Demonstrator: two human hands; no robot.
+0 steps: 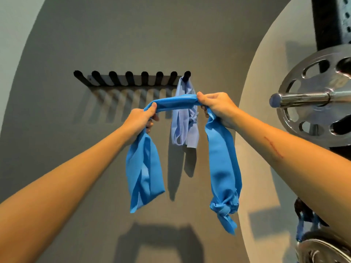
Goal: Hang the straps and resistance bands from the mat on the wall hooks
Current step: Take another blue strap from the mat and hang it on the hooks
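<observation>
A bright blue resistance band stretches between both my hands, just below the wall hook rack. My left hand grips its left part, with a folded end hanging down. My right hand grips the right part, and the knotted end dangles below it. A pale lilac band hangs from the rightmost hook, partly behind the blue one. The other hooks are bare.
A chrome barbell end with a silver weight plate juts out at the right, close to my right forearm. A black upright post stands behind it. Another plate sits at the lower right. The wall is grey.
</observation>
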